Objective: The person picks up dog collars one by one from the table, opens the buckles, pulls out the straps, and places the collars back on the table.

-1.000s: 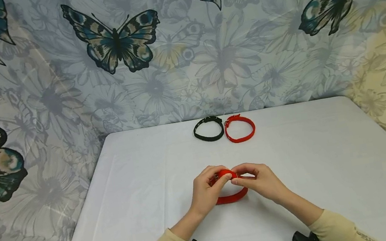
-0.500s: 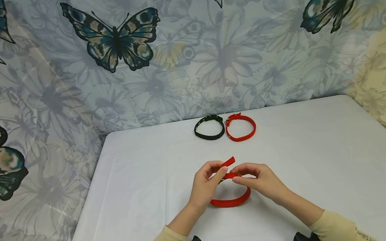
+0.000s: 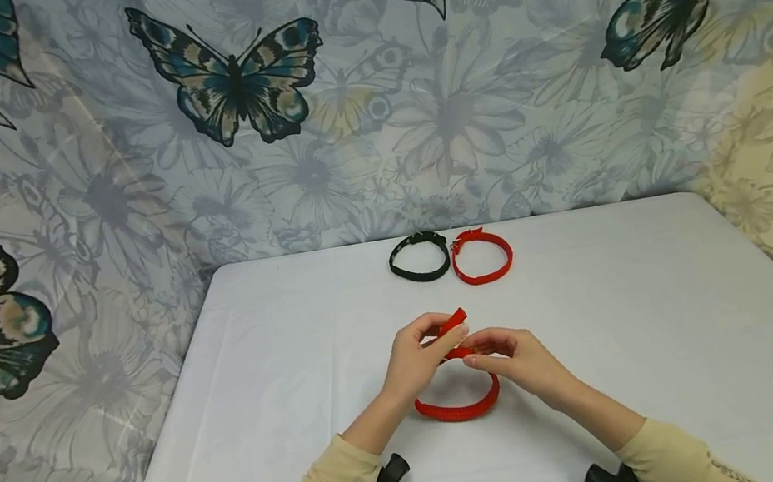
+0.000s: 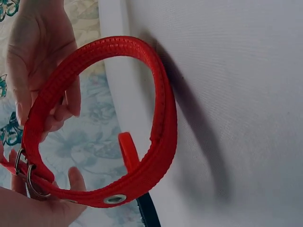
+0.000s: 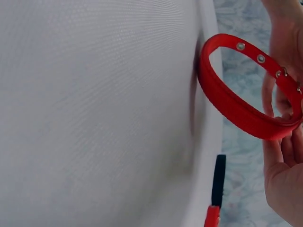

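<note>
A red collar with metal eyelets is held up between both hands over the white table. My left hand pinches its strap near the buckle, and the red tip sticks up past the fingers. From the other side my right hand pinches the band just right of the buckle. The left wrist view shows the loop tilted, with metal rings by the left fingers and one eyelet on the strap. Several eyelets, one being, line the strap in the right wrist view.
At the far edge of the white table lie a black collar and another red collar, side by side. Black wrist devices show beside both sleeves. A butterfly-print cloth hangs behind the table.
The red strap's tip has come up past my left fingers, and the loop has dropped slightly lower and left. My left hand has shifted a little upward; the right hand stays nearly still.
</note>
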`<state>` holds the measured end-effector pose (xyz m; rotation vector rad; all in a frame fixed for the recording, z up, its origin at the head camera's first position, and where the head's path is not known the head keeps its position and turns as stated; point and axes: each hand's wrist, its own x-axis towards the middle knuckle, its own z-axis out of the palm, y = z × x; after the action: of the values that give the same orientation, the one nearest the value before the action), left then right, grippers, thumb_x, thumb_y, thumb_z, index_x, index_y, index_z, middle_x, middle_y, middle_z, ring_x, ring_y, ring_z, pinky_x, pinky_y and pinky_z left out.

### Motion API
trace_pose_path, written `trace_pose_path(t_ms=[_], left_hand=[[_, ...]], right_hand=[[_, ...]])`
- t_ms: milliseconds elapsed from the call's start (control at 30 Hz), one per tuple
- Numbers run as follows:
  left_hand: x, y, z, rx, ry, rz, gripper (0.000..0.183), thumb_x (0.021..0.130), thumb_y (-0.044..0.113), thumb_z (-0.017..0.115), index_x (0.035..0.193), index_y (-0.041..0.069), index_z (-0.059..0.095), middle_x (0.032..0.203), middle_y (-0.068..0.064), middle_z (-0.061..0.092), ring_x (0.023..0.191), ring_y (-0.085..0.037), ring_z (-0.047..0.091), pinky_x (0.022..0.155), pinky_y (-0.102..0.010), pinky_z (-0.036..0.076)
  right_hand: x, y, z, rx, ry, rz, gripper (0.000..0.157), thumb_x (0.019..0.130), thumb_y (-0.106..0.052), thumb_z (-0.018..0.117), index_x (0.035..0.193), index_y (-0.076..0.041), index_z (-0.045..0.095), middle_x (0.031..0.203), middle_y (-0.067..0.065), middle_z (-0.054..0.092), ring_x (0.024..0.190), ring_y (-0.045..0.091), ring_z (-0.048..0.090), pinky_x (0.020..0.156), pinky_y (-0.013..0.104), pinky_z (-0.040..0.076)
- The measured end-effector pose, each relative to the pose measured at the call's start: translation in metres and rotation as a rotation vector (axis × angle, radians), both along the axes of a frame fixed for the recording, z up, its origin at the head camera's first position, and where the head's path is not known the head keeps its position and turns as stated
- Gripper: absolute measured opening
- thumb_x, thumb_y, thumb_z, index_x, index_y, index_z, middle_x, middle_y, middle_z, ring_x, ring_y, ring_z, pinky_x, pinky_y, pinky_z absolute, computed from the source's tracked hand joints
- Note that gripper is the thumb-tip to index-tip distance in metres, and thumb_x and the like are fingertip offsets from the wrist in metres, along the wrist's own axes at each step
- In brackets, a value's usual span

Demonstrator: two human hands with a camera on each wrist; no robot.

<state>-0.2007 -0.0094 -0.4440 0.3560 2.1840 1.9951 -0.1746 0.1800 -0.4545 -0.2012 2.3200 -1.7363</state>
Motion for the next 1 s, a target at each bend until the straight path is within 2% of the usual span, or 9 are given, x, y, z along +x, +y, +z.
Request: trace_pose_path(t_ms=[133, 200, 267, 333, 433, 533, 667, 800, 1000], left_hand=[[-0.002, -0.003, -0.003, -0.064, 0.030, 0.075, 0.024, 0.089, 0.034, 0.073, 0.102, 0.014, 0.073, 0.095, 0.002, 0.062, 0.087, -0.012, 0.057, 0.071, -0.025, 0.052], [-0.003, -0.005, -0.005, -0.094, 0.042, 0.090, 0.023, 0.089, 0.035, 0.072, 0.102, 0.015, 0.074, 0.092, 0.003, 0.062, 0.086, -0.011, 0.055, 0.069, -0.023, 0.050], [-0.003, -0.007, -0.006, -0.100, 0.019, 0.080, 0.023, 0.090, 0.035, 0.071, 0.103, 0.016, 0.074, 0.089, 0.003, 0.062, 0.079, -0.012, 0.054, 0.061, -0.023, 0.047], [-0.004, -0.008, -0.006, -0.081, -0.018, 0.059, 0.025, 0.092, 0.035, 0.068, 0.106, 0.015, 0.074, 0.089, 0.002, 0.063, 0.074, -0.013, 0.054, 0.060, -0.024, 0.046], [-0.006, -0.010, -0.006, -0.049, -0.080, 0.028, 0.030, 0.095, 0.037, 0.064, 0.111, 0.013, 0.072, 0.091, 0.000, 0.062, 0.075, -0.013, 0.057, 0.065, -0.026, 0.050], [-0.009, -0.012, -0.006, -0.017, -0.130, 0.003, 0.035, 0.097, 0.037, 0.060, 0.116, 0.010, 0.069, 0.094, -0.003, 0.062, 0.085, -0.014, 0.061, 0.075, -0.031, 0.054], [-0.012, -0.014, -0.008, 0.011, -0.183, -0.012, 0.037, 0.098, 0.036, 0.059, 0.119, 0.007, 0.067, 0.096, -0.005, 0.063, 0.090, -0.016, 0.064, 0.079, -0.033, 0.055], [-0.014, -0.015, -0.011, 0.024, -0.211, -0.017, 0.036, 0.097, 0.035, 0.061, 0.118, 0.007, 0.068, 0.094, -0.004, 0.064, 0.088, -0.016, 0.065, 0.077, -0.031, 0.055], [-0.015, -0.015, -0.015, 0.024, -0.212, -0.030, 0.034, 0.098, 0.032, 0.060, 0.117, 0.006, 0.068, 0.092, -0.002, 0.063, 0.084, -0.015, 0.065, 0.074, -0.030, 0.056]], right_hand=[[0.001, 0.001, -0.004, -0.021, -0.035, 0.003, 0.033, 0.089, -0.028, 0.073, 0.113, -0.006, 0.068, 0.107, 0.010, 0.069, 0.099, 0.023, 0.061, 0.083, 0.031, 0.052], [0.002, 0.002, -0.007, -0.036, -0.053, 0.005, 0.033, 0.089, -0.027, 0.073, 0.113, -0.005, 0.068, 0.108, 0.014, 0.068, 0.097, 0.023, 0.062, 0.084, 0.030, 0.052], [0.002, 0.002, -0.009, -0.052, -0.073, 0.004, 0.034, 0.089, -0.027, 0.073, 0.113, -0.004, 0.068, 0.110, 0.017, 0.068, 0.096, 0.023, 0.063, 0.084, 0.029, 0.053], [0.002, 0.003, -0.011, -0.072, -0.091, -0.002, 0.035, 0.089, -0.026, 0.072, 0.114, -0.002, 0.067, 0.111, 0.019, 0.067, 0.096, 0.023, 0.063, 0.084, 0.029, 0.054], [0.000, 0.003, -0.013, -0.097, -0.116, -0.014, 0.036, 0.090, -0.025, 0.072, 0.116, -0.001, 0.066, 0.113, 0.020, 0.065, 0.096, 0.025, 0.063, 0.085, 0.031, 0.054], [-0.003, 0.003, -0.015, -0.108, -0.133, -0.026, 0.036, 0.090, -0.025, 0.072, 0.116, 0.000, 0.066, 0.114, 0.021, 0.065, 0.095, 0.026, 0.064, 0.085, 0.032, 0.055], [-0.006, 0.004, -0.015, -0.099, -0.145, -0.021, 0.036, 0.091, -0.026, 0.071, 0.116, 0.001, 0.066, 0.114, 0.021, 0.064, 0.096, 0.027, 0.064, 0.084, 0.033, 0.055], [-0.007, 0.005, -0.016, -0.082, -0.145, -0.003, 0.036, 0.092, -0.026, 0.070, 0.116, 0.001, 0.065, 0.114, 0.021, 0.064, 0.097, 0.029, 0.064, 0.085, 0.033, 0.055], [-0.009, 0.003, -0.017, -0.069, -0.111, 0.044, 0.032, 0.093, -0.023, 0.068, 0.118, -0.002, 0.064, 0.115, 0.019, 0.064, 0.103, 0.031, 0.063, 0.086, 0.030, 0.054]])
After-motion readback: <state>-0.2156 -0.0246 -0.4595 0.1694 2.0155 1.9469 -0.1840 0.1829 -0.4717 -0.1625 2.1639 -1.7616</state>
